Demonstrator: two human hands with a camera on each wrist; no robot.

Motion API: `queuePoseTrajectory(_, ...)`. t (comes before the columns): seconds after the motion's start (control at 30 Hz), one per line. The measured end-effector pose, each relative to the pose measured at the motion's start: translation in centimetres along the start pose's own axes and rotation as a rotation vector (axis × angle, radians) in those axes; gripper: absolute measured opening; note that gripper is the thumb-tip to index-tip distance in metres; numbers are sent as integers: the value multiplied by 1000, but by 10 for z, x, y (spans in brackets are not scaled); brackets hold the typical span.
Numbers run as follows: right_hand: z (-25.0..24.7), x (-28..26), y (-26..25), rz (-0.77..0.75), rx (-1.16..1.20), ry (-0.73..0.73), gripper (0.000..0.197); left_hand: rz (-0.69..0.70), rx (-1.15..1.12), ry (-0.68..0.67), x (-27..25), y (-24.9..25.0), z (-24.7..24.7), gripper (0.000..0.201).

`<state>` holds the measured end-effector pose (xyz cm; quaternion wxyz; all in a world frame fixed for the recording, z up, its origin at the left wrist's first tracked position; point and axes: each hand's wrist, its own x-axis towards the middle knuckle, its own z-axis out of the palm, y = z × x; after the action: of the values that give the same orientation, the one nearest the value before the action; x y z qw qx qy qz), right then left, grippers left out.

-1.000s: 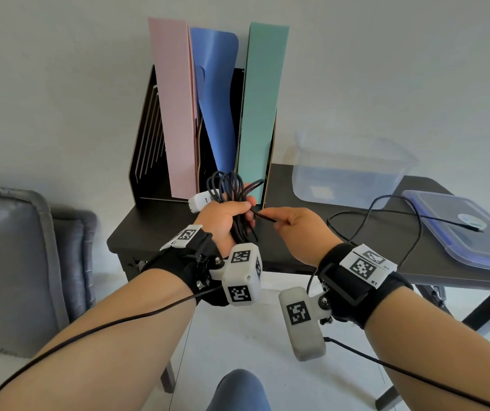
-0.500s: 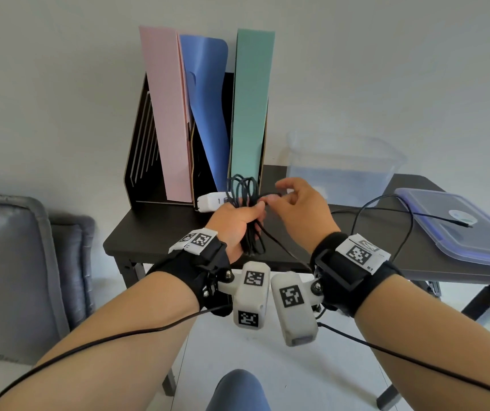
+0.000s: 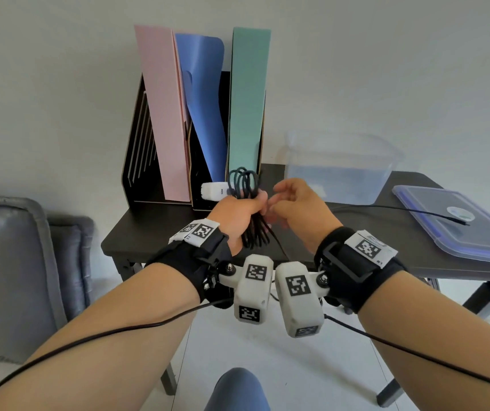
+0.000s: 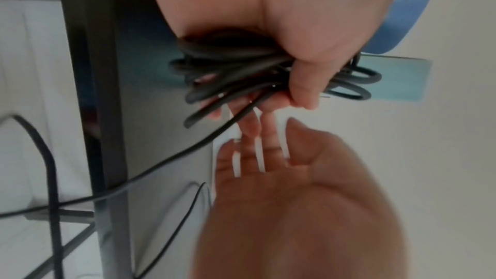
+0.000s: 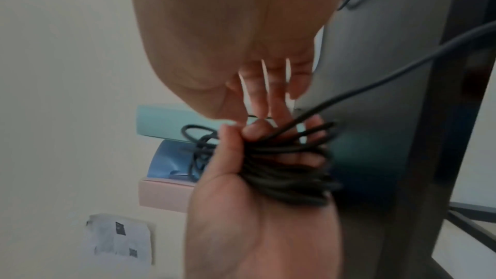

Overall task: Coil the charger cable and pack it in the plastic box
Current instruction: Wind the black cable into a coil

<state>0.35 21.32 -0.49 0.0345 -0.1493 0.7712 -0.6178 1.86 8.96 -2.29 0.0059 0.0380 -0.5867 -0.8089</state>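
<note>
Centre frame: right hand (image 3: 295, 207) has let go of the strand, fingers now spread. Left hand (image 3: 239, 216) grips the cable bundle (image 3: 245, 185). Tail still loose; plastic box (image 3: 338, 166), upper right, waits.

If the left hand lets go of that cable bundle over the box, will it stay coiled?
Probably not. The charger cable looks thin and floppy: only the left hand pinches its loops together, and they already splay. The loose tail trails onto the lid, so it may drag.
</note>
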Motion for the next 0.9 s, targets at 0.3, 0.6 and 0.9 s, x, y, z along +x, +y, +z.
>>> queuePoseTrajectory(0.3,-14,-13,11,130,-384,-153,50,56,-275,111,2,12,6,24)
queuePoseTrajectory(0.6,-29,-28,20,89,-731,-216,12,124,-330,19,-7,45,-3,34)
queuePoseTrajectory(0.9,-39,-28,17,21,-686,26,3,43,-190,43,-15,38,-18,30)
